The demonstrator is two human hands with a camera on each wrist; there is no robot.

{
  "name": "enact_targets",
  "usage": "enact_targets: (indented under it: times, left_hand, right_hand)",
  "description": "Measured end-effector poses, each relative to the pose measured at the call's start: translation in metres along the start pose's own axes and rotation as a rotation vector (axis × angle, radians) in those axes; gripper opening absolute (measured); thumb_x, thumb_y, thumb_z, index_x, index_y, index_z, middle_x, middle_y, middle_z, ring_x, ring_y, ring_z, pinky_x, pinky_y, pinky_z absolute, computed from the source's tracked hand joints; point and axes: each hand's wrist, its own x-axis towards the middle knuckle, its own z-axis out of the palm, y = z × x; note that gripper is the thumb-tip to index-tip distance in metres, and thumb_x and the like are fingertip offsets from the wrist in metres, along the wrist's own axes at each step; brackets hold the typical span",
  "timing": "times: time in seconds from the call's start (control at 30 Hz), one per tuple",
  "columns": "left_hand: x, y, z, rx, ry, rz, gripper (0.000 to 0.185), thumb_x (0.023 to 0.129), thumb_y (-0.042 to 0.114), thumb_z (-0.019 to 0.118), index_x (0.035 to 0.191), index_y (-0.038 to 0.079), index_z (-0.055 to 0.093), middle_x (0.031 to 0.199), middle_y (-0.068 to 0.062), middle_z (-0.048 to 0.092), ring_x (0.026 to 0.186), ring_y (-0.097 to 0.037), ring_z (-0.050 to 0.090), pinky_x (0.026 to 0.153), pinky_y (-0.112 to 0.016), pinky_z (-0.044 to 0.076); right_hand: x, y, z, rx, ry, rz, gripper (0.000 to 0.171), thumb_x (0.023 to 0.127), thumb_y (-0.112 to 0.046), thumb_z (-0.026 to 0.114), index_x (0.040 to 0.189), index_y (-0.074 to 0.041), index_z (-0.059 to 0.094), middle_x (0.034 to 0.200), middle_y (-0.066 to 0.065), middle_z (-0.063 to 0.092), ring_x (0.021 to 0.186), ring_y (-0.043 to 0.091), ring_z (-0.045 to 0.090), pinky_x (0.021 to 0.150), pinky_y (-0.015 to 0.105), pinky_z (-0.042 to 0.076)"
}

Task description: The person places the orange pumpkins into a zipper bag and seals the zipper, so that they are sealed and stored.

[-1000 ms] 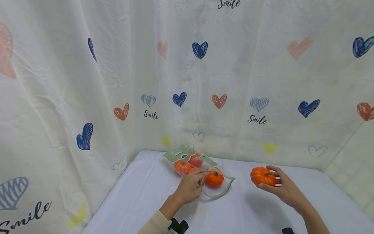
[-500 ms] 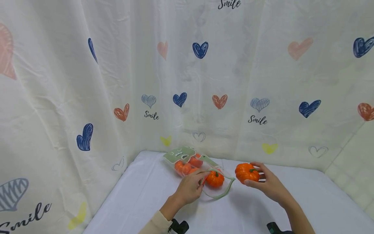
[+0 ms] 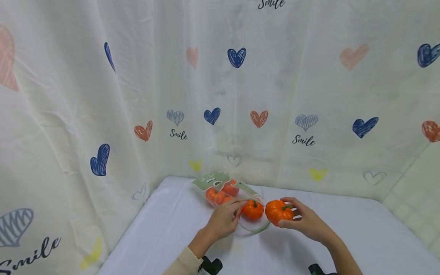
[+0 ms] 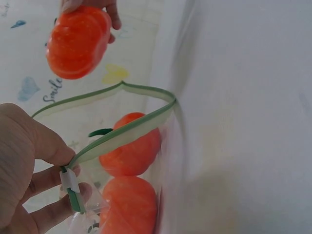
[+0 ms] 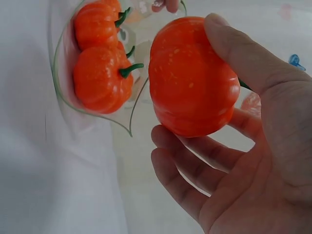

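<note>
Head view: white tablecloth (image 3: 192, 244), heart-print curtain (image 3: 103, 95) backdrop.

In the right wrist view, the small orange toy pumpkin (image 5: 192, 78) covers most of its own green stem, and the right hand (image 5: 243, 165) gripping it is cut off by the right and bottom edges. In the left wrist view, the left hand (image 4: 27, 180) pinching the green-trimmed clear plastic pouch (image 4: 124, 134) runs off the left and bottom edges, with the lowest orange pumpkin in the pouch (image 4: 129, 207) cropped below. In the head view, the pale print on the pouch's green flap (image 3: 211, 179) is too small to read, and both forearms leave the frame at the bottom.
</note>
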Motion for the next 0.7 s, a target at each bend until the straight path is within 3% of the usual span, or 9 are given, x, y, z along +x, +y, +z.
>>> enact_targets:
  times: [0.33,0.7]
  left_hand:
    - [0.001,0.000,0.001,0.019,0.005,0.013,0.050,0.086,-0.005,0.071,0.134,0.009,0.067,0.128,0.000,0.068,0.072,-0.002,0.047,0.062,-0.007,0.042]
    - [0.000,0.001,0.001,0.017,0.011,0.021,0.054,0.083,-0.007,0.071,0.134,0.009,0.067,0.128,0.000,0.068,0.076,-0.003,0.050,0.065,-0.009,0.044]
  right_hand:
    - [0.005,0.001,0.014,-0.018,-0.115,-0.056,0.069,0.087,-0.039,0.079,0.144,-0.013,0.049,0.129,0.013,0.062,0.106,0.022,0.061,0.084,0.026,0.055]
    - [0.011,0.004,0.044,-0.010,-0.143,-0.010,0.067,0.084,-0.039,0.082,0.134,-0.008,0.051,0.125,0.012,0.062,0.100,0.021,0.060,0.078,0.034,0.053]
